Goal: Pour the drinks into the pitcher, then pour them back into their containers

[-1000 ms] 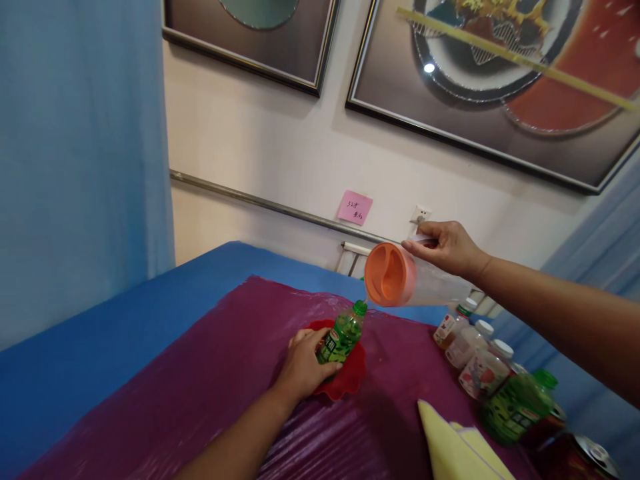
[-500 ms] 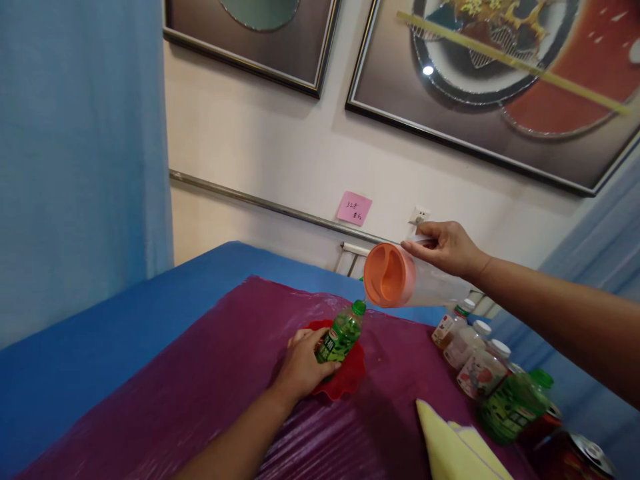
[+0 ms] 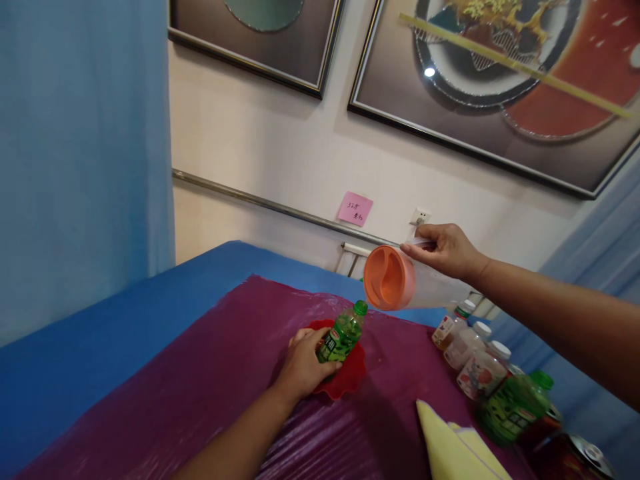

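My left hand is wrapped around a small green-labelled plastic bottle. The bottle stands tilted over a red scalloped dish, its neck towards the jug. My right hand grips the handle of a clear pitcher with an orange lid. This pitcher lies tipped on its side, lid end to the left, just above the bottle's mouth. Whether liquid runs between them now I cannot make out.
Several bottles with white caps line the right side, with a larger green bottle and a drink can nearer. A folded yellow cloth lies before them. Purple plastic sheeting covers part of the blue surface.
Both hands hold nearly the same places. The pitcher's lid end sits very slightly lower, and the thin stream seen earlier at the bottle's mouth is no longer distinct.
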{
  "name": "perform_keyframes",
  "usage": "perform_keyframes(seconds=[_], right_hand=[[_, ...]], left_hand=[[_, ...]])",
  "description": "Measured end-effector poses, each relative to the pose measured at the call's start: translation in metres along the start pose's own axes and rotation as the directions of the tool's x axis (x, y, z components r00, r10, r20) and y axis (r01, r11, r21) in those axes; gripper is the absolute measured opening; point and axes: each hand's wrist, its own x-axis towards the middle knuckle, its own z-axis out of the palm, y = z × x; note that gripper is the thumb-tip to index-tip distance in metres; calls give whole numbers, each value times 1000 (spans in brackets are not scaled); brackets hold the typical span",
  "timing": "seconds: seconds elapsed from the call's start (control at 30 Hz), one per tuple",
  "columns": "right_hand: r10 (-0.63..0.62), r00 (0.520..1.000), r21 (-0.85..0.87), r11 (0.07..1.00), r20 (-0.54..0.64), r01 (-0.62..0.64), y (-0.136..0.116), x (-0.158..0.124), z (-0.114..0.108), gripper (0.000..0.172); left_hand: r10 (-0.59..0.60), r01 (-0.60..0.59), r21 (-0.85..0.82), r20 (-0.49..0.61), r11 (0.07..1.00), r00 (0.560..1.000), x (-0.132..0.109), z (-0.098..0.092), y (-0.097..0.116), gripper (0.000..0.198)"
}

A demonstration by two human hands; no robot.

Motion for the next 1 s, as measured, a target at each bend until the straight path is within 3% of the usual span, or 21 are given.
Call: perform_keyframes(seconds=[1.0], right_hand=[[-26, 999, -30, 999, 30, 27, -2, 0, -1, 52]], left_hand=[[30, -30, -15, -3, 999, 1000, -1, 0, -2, 67]])
